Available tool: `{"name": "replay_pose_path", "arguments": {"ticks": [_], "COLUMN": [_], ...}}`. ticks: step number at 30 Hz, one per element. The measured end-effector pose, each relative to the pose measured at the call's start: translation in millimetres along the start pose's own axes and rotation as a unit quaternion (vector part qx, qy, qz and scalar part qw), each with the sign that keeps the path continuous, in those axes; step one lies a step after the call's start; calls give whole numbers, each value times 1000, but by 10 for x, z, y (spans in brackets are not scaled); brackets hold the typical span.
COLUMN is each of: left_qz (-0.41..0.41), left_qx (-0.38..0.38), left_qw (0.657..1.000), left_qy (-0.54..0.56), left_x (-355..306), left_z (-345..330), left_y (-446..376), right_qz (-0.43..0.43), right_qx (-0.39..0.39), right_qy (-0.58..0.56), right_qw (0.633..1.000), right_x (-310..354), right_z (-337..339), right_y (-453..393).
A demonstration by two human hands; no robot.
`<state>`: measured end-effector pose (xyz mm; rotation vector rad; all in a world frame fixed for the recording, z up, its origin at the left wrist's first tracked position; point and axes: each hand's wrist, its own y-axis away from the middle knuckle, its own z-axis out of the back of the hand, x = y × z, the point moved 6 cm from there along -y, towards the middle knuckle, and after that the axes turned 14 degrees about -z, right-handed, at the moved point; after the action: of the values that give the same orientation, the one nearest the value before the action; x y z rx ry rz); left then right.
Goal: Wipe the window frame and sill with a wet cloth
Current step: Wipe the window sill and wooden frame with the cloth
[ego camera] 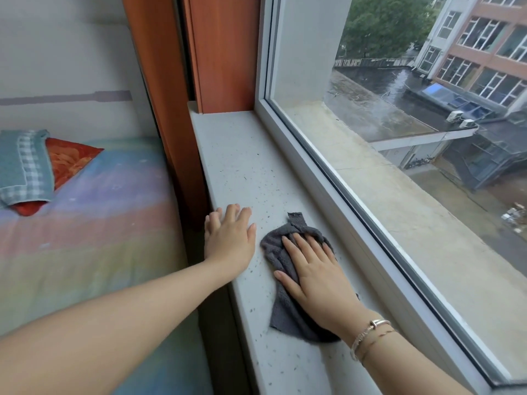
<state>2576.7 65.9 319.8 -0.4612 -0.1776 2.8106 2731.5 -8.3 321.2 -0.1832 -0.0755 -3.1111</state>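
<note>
Fingers (308, 246) of the right hand (316, 277) are lying straight and flat on top of the cloth (282, 306), pressing it down onto the sill (242, 155). The hand is not curling around the cloth; it is just pushing on it with an open palm. The cloth is dark grey and crumpled, and it is sitting on the sill near the window frame (328, 178), with one corner sticking out past the fingertips. Thin bracelets (368, 334) are hanging on the right wrist.

Beside the cloth, the left hand (229, 238) is resting flat on the sill too, fingers spread and straight, holding nothing. It is sitting at the sill's edge farthest from the window frame, apart from the cloth.

The sill is pale with many small dark specks on it. The white window frame is running along the sill's far side, just beside the cloth. On the other side of the sill, a bed (94, 223) with a rainbow sheet is showing, with a pillow (27, 166) on it.
</note>
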Motion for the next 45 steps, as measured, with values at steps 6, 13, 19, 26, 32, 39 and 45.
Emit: {"name": "replay_pose_path", "arguments": {"ticks": [6, 13, 19, 26, 32, 39, 45], "left_qz": [-5, 63, 33, 16, 47, 66, 67], "left_qx": [8, 28, 50, -2, 37, 45, 8], "left_qw": [1000, 995, 993, 983, 972, 951, 949], "left_qy": [8, 69, 101, 181, 228, 299, 307], "left_x": [71, 147, 218, 440, 411, 163, 277], "left_z": [37, -81, -81, 177, 216, 273, 383], "left_y": [-8, 34, -4, -17, 281, 550, 614], "right_qz": [-1, 41, 54, 35, 74, 48, 17], "right_qx": [27, 32, 31, -17, 18, 20, 34], "right_qy": [17, 13, 22, -6, 18, 55, 35], "right_qw": [1000, 999, 998, 999, 997, 997, 999], "right_x": [-3, 64, 118, 557, 400, 285, 670], "right_z": [30, 7, -1, -15, -8, -59, -95], "right_y": [53, 413, 930, 189, 919, 1744, 1108]}}
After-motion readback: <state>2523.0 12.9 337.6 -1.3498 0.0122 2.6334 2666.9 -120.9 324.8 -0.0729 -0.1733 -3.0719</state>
